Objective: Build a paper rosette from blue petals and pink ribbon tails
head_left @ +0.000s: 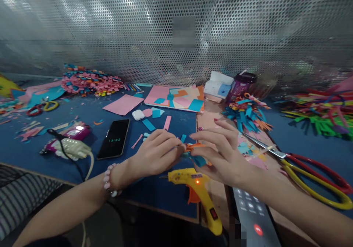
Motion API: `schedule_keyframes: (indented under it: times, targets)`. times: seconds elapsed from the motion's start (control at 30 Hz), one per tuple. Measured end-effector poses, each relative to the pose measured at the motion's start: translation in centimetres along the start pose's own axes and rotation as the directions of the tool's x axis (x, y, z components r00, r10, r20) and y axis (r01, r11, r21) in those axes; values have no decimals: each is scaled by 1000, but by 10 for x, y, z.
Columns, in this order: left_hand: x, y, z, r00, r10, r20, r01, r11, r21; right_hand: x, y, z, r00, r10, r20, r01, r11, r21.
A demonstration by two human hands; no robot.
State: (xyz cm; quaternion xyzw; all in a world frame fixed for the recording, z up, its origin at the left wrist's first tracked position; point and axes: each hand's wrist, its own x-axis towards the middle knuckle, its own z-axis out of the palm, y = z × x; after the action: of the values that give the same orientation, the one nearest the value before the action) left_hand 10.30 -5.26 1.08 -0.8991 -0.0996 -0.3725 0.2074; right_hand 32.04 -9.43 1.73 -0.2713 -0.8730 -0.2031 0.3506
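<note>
Near the front middle of the table, my left hand (157, 153) is closed, pinching one end of a small orange and blue fringed strip (196, 146). My right hand (224, 154) curves around the strip's other side, index finger and thumb at the blue flap and the outer fingers raised. Fingers partly hide the strip. Just below both hands lies a yellow glue gun (190, 175) with an orange trigger and a lit red light, its nozzle facing left. Small blue and pink cut pieces (149, 125) are scattered behind my left hand.
Large red and yellow scissors (311, 169) lie at right, beside a phone (252, 210). Another phone (114, 138) and a purple-and-white device (68, 144) with a cord are at left. Fringed bundles (248, 113), coloured sheets (157, 94) and a tissue pack (219, 87) stand further back.
</note>
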Motion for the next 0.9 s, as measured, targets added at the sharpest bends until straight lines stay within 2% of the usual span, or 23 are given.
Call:
schedule_keyframes:
  times: [0.27, 0.53, 0.6, 0.7, 0.8, 0.9]
  targets:
    - [1, 1, 1, 999, 35, -25, -34, 999, 15, 0, -1, -3, 1000, -5, 29, 4, 1000, 7]
    - [-2, 0, 1, 1000, 25, 16, -25, 1000, -3, -1, -1, -1, 999, -2, 43, 1, 999, 32]
    - [-4, 1, 3, 999, -31, 38, 33, 998, -58, 1, -2, -1, 998, 46, 36, -48, 997, 54]
    - [-5, 3, 7, 981, -183, 60, 192, 960, -205, 7, -5, -3, 980, 190, 54, -195, 975, 104]
    - [-2, 5, 9, 939, -339, 57, 337, 875, -346, 12, -7, -5, 933, 332, 140, -353, 920, 169]
    - [3, 6, 8, 888, -443, 122, 447, 773, -449, 16, -7, -5, 908, 384, 167, -413, 888, 203]
